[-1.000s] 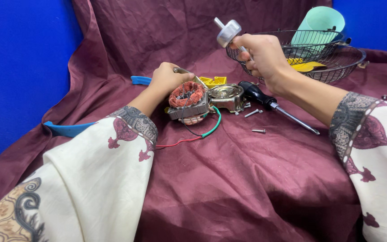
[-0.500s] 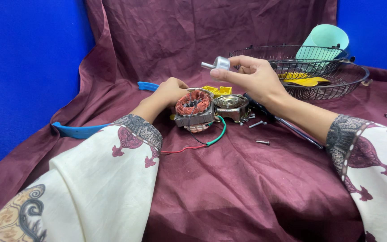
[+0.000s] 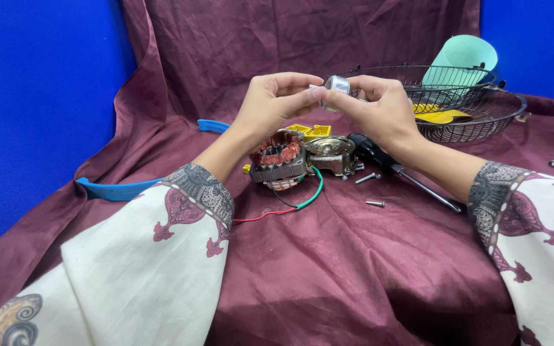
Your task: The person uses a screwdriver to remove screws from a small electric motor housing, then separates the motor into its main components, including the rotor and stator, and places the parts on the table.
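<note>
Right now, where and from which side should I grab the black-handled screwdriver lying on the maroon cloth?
Take the black-handled screwdriver by its thick handle, coming from above. It lies flat on the maroon cloth, its thin shaft running toward the right forearm, and the handle end by the silver motor housing looks the easiest to reach.

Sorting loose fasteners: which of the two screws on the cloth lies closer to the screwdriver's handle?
The upper screw, just beside the black screwdriver handle; the other screw lies lower, nearer the camera.

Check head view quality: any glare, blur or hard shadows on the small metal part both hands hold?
Head view: even, soft light, no hard shadows; slight glare on the silver metal part pinched between left hand and right hand; hands and motor stator sharp, no motion blur; near sleeves slightly soft.
</note>
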